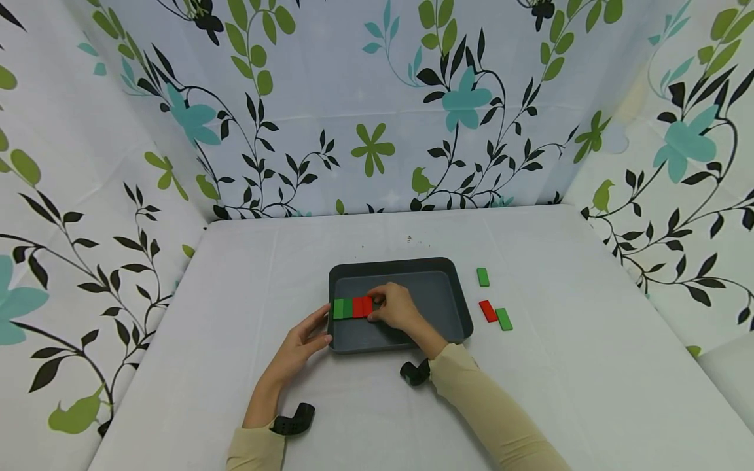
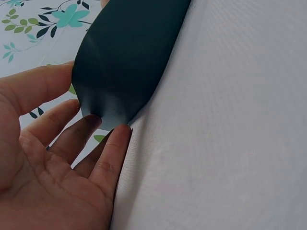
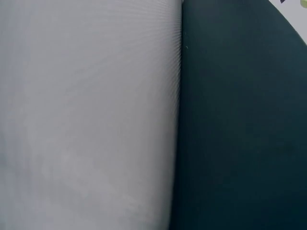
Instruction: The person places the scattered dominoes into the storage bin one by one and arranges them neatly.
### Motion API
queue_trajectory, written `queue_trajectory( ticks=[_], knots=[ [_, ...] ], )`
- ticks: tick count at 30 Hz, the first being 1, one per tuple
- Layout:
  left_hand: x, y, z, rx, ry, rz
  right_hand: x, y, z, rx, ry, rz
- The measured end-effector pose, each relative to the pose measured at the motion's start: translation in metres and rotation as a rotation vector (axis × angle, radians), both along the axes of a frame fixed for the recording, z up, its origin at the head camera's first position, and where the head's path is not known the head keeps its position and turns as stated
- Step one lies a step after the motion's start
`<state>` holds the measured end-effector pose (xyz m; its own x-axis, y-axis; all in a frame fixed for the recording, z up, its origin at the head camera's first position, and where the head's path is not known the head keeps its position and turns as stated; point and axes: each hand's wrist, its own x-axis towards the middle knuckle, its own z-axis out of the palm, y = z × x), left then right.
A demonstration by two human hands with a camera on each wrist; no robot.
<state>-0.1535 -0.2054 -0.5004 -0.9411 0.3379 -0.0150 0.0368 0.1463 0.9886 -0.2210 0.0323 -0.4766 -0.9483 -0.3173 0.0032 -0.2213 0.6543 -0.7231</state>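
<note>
On the white table lies a dark grey tray (image 1: 347,339). Its left part holds a row of flat tiles: two green tiles (image 1: 343,309) side by side, then red tiles (image 1: 358,307). My right hand (image 1: 398,307) reaches into the tray and pinches the rightmost red tile (image 1: 368,306) between thumb and finger, at the row's end. My left hand (image 1: 297,350) touches the tray's left side. In the left wrist view its extended fingertips (image 2: 123,135) rest against the tray's outer wall (image 2: 127,57). The right wrist view shows only tray wall and cloth, no hand.
Right of the tray lie a green tile (image 1: 483,277), a red tile (image 1: 488,311) and another green tile (image 1: 503,319). White cloth (image 1: 565,366) covers the table. Leaf-patterned curtains (image 1: 377,98) hang behind and at both sides. Small specks (image 1: 410,239) dot the cloth beyond the tray.
</note>
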Motion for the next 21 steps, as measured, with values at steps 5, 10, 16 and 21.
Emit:
queue_trajectory(
  ticks=[5, 10, 16, 21],
  knots=[
    [0.0002, -0.0006, -0.0004, 0.000, -0.004, -0.002, 0.0003, -0.0019, -0.0006, 0.021, 0.012, -0.007],
    [-0.0004, -0.0006, -0.0011, 0.010, -0.015, 0.002, 0.0003, -0.0022, -0.0007, 0.031, 0.004, -0.005],
    [-0.0004, -0.0005, -0.0007, 0.022, -0.005, -0.003, 0.0008, -0.0020, 0.0015, 0.024, -0.006, 0.002],
    [-0.0008, -0.0009, -0.0014, 0.008, -0.005, -0.003, 0.0014, -0.0006, 0.0015, -0.001, -0.004, 0.004]
  ],
)
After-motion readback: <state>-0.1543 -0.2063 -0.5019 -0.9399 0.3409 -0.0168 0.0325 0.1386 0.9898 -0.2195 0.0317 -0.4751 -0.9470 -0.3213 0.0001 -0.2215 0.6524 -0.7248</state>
